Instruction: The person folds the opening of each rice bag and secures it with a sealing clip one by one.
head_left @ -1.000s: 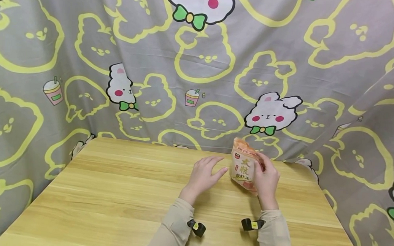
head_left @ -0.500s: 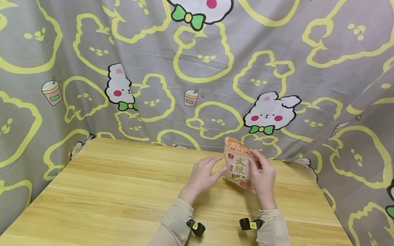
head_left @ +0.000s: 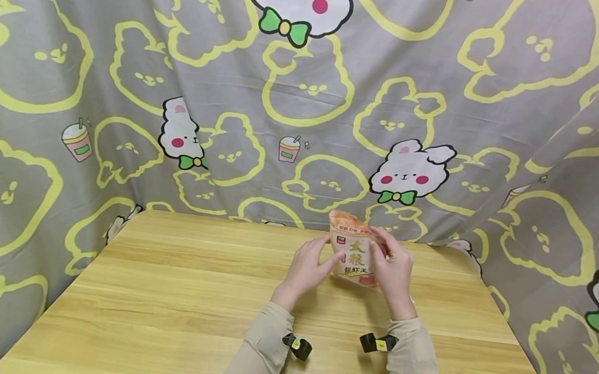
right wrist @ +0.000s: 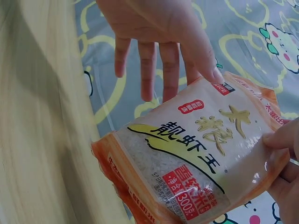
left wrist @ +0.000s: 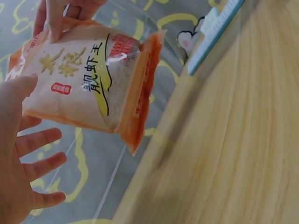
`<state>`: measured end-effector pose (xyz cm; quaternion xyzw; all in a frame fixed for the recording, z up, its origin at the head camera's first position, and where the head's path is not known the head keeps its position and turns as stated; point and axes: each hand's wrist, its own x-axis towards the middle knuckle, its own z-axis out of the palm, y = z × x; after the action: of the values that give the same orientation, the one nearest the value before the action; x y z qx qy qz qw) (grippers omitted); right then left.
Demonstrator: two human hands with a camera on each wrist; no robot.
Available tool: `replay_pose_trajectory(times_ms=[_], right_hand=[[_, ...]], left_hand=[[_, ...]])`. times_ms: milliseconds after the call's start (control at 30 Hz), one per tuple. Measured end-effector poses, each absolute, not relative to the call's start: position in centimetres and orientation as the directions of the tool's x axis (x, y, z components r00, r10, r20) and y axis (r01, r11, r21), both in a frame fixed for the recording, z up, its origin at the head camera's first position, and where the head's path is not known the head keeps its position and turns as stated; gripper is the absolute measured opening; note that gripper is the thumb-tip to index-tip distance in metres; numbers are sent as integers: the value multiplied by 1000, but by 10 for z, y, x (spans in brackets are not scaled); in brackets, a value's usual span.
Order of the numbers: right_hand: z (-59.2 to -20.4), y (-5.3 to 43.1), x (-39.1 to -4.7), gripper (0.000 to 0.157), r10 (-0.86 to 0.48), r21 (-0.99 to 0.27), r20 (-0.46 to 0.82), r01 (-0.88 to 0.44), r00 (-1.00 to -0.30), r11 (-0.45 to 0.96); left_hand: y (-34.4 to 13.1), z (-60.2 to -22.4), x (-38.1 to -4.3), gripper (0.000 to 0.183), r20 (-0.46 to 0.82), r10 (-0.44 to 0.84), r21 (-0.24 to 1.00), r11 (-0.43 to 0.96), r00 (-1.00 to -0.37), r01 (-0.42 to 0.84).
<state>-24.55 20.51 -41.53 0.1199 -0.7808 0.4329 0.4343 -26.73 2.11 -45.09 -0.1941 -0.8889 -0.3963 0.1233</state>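
Head view: patterned cloth (head_left: 225, 60) hangs beyond and to both sides of the hands; wooden counter (head_left: 179, 271) below them. Black wrist cameras (head_left: 297, 347) sit on the inner sides of both wrists, beige sleeves (head_left: 262, 349) behind. Rice bag (head_left: 358, 246) is between the hands, printed face toward the wearer. Right hand (head_left: 397, 269) pinches its right side, thumb in front. Left hand (head_left: 307, 266) is at the opposite side, thumb overlapping the bag's edge.

Left wrist view: pale blue object (left wrist: 216, 35) lies past the bag's sealed end, by the counter's edge; identity unclear. Left hand wide: fingers spread, thumb at the printed face. Right hand holds the far side.

Right wrist view: grains visible through the bag's clear lower part, near the right hand. Left fingers extend nearly straight, thumb tip at the bag's corner; firm contact cannot be confirmed.
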Motion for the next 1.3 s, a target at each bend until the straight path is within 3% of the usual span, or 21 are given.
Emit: replay_pose_trajectory(times_ms=[633, 967, 1300], right_hand=[[-417, 200, -246, 30, 167, -531, 813, -595, -557, 603], [-418, 197, -246, 29, 173, -557, 801, -608, -573, 565], [-417, 195, -246, 28, 168, -541, 816, -630, -553, 558]], left_hand=[[22, -444, -267, 35, 405, 178, 764, 473, -897, 439], [22, -442, -266, 18, 521, 116, 785, 323, -845, 529], [21, -441, -266, 20, 550, 77, 788, 283, -832, 547]])
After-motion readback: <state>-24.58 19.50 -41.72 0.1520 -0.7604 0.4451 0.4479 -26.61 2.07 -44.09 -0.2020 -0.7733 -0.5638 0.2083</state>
